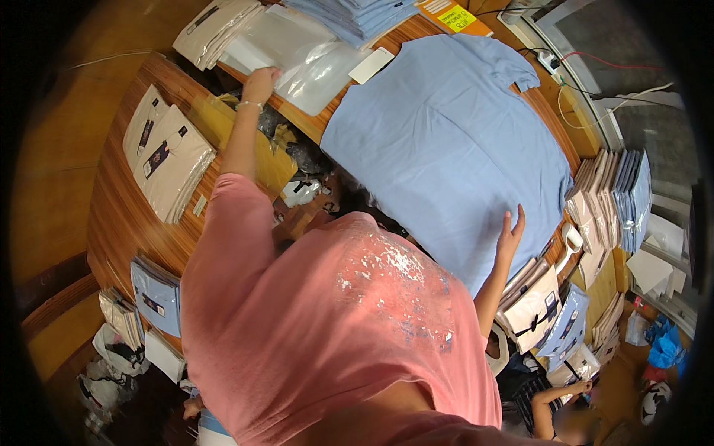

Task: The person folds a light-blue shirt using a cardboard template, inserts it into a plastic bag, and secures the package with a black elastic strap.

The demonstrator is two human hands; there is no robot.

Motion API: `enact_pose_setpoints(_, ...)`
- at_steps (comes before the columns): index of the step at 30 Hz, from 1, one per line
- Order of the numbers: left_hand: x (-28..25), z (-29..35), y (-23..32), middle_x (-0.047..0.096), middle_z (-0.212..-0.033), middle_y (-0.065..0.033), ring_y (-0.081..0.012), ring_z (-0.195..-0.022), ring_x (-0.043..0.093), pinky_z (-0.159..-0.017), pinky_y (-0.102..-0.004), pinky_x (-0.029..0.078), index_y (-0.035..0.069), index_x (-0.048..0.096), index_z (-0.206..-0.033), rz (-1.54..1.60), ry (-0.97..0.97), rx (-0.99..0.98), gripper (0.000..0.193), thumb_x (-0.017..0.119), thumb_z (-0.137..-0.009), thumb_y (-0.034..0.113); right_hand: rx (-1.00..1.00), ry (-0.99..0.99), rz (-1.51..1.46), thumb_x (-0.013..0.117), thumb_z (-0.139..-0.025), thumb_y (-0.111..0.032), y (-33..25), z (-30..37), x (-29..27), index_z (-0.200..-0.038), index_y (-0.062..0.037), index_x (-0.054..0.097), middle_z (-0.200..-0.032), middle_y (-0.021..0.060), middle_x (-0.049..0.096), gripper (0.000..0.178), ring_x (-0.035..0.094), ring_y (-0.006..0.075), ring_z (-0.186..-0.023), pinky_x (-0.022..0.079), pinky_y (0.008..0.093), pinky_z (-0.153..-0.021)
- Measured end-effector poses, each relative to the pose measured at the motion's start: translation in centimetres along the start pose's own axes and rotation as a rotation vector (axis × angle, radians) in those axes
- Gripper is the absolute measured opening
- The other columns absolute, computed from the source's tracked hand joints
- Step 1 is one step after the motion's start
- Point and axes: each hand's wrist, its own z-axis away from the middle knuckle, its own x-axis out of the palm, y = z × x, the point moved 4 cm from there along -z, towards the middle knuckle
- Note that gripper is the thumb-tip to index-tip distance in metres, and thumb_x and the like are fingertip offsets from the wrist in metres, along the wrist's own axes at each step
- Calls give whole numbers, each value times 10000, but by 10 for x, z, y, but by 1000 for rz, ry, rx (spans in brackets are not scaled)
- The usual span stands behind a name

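A light blue garment [439, 134] lies spread over the table in front of me, with a short sleeve at its far right corner. Over its near right part is my right hand [510, 232], fingers apart and nothing in them; whether it touches the cloth I cannot tell. My left hand [259, 84] reaches far to the left, closed, at the near edge of a pile of clear plastic bags [309, 82]. What its fingers hold, if anything, is hidden. A white card [371, 65] rests between the bags and the garment.
Packed beige garments [171, 160] sit on the left wooden table [111, 201]. Folded blue garments [357, 18] and an orange folder [457, 18] are at the back. Garment stacks [595, 197] and a white handled tool [570, 241] stand right. Another person [547, 409] is lower right.
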Motion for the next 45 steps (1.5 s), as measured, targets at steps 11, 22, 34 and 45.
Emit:
enact_pose_setpoints(11, -187, 103, 193, 647, -806, -61, -217, -687, 603, -590, -277, 466, 44, 647, -804, 53, 605, 737, 97, 636, -770, 134, -583, -125, -106, 638, -755, -112, -251, 13, 82, -1193, -49, 526, -1307, 145, 426, 456, 408, 283, -1209, 342, 383, -982)
enact_pose_setpoints(22, -30, 112, 229, 543, -1111, -82, -241, -983, 514, -827, -416, 398, 93, 535, -1113, 578, 460, 994, 332, 618, -792, 113, 345, -111, -633, 545, -881, -197, -148, -10, 92, -1061, -54, 526, -836, 0, 577, 231, 528, 106, -702, 446, 267, -578)
enact_pose_setpoints(34, 50, 86, 191, 254, -1388, -213, -371, -1310, 210, -1044, -555, 162, 5, 283, -1340, 503, 146, 585, 610, 533, -811, 180, 450, -294, -628, 482, -895, -118, -90, -59, 155, -1161, -17, 499, -864, 37, 596, 285, 509, 76, -627, 379, 235, -486)
enact_pose_setpoints(45, 127, 109, 218, 252, -1376, -210, -387, -1290, 208, -1037, -571, 154, 69, 350, -1325, 197, 70, 599, 564, 521, -797, 165, 496, -367, -439, 573, -821, -146, -109, -66, 173, -1166, -22, 472, -810, 59, 568, 381, 552, 125, -599, 439, 257, -468)
